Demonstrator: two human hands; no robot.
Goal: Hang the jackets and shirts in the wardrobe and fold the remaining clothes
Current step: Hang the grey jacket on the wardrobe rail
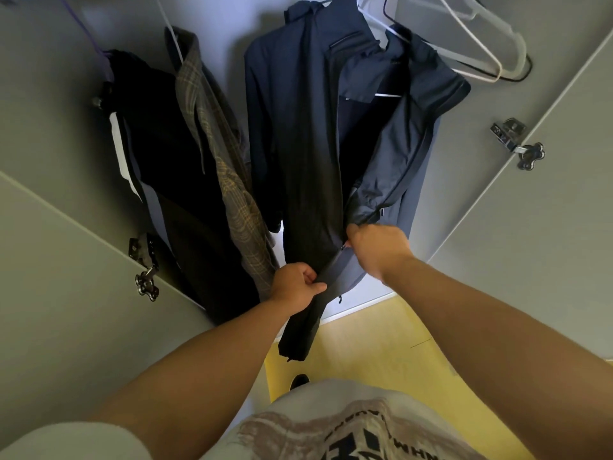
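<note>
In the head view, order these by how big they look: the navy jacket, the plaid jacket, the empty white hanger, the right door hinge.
1. navy jacket
2. plaid jacket
3. empty white hanger
4. right door hinge

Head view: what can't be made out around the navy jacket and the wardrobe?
- Zip ends of the navy jacket: head view, covered by the left hand and right hand gripping its front edges.
- Hooks of the empty hangers: head view, cut off by the top edge.
- Black garment at far left: head view, too dark to tell its type.
</note>
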